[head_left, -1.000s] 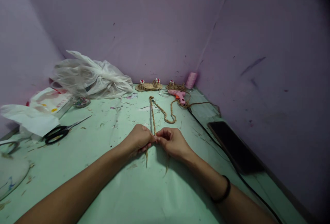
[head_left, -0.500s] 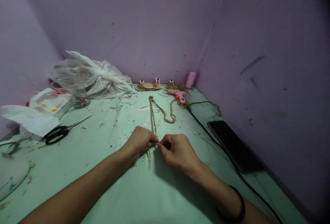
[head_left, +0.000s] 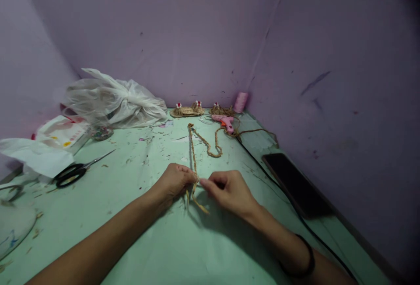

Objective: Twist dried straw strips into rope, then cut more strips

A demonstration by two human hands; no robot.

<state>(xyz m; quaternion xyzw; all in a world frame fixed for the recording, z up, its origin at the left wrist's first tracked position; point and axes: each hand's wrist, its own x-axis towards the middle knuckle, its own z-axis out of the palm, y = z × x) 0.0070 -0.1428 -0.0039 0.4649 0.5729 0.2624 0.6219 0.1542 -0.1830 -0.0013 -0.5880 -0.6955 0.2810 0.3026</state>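
Note:
A braided tan cord [head_left: 193, 154], which looks like straw or raffia, runs toward me from a knotted end farther back on the table. My left hand [head_left: 173, 183] is closed, pinching the near end of the braid between thumb and fingers. Loose strands [head_left: 200, 206] dangle below that grip, one bending to the right. Just right of the braid, my right hand [head_left: 231, 193] is closed with thumb and index fingertip together, apparently on a short strand beside the left fingertips; the fingers partly hide it.
Left are black-handled scissors [head_left: 70, 175], white paper [head_left: 39, 156], a box [head_left: 64, 132] and a tied plastic bag [head_left: 124, 101]. At the back stand woven pieces [head_left: 187, 111], a pink glue gun [head_left: 225, 123] and a thread spool [head_left: 240, 102]. A phone [head_left: 295, 184] and black cable [head_left: 265, 171] lie right.
A strand that was not visible before now hangs loose below the braid, bending right. My right fingertips have parted slightly from the left ones. The view has shifted a little.

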